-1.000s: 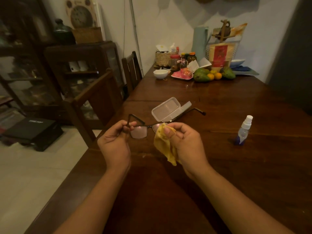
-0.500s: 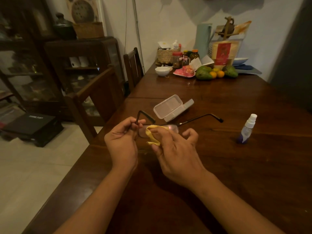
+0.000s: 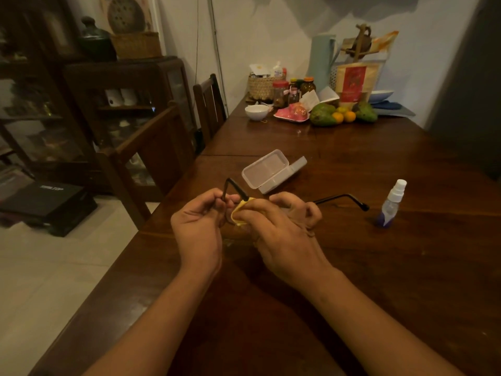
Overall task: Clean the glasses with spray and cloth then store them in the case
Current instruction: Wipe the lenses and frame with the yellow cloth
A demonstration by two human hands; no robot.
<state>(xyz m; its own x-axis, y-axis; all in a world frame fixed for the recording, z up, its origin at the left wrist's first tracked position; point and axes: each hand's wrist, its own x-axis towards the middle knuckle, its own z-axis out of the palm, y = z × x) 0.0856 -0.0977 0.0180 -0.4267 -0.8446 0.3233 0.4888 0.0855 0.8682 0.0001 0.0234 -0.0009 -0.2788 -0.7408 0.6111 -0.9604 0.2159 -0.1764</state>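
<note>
Dim dining room, dark wood worktop [image 3: 352,280], chairs & cabinet off to the left, clutter of jars and fruit at the far end.

Going L to R: left hand [image 3: 198,226] is closed on the glasses [image 3: 234,185] at their left end, fingers curled round the frame near the hinge; the left temple arm sticks up just above its knuckles. Right beside it, touching, the right hand [image 3: 279,229] is pinched shut on the yellow cloth [image 3: 240,213], thumb and forefinger pressing it onto what must be a lens. Lenses themselves mostly hidden by both hands, so can't tell which one or how clean. Right temple arm pokes out past the right hand's knuckles, above the wood.

Just beyond both hands, the case [image 3: 267,169] lies open, lid back, nothing in it. Well out to the right of the right hand, the spray bottle [image 3: 391,203] stands upright, cap on, untouched.

Step in hand, by my read: the wipe. Spraying looks done, storing not begun.

Next calls for: finish rubbing both lenses, front & back, w/ a light pinch so the frame doesn't twist. Then drop the cloth, fold both temple arms in, and reach fwd a short way to lay the glasses in the case and shut the lid.
</note>
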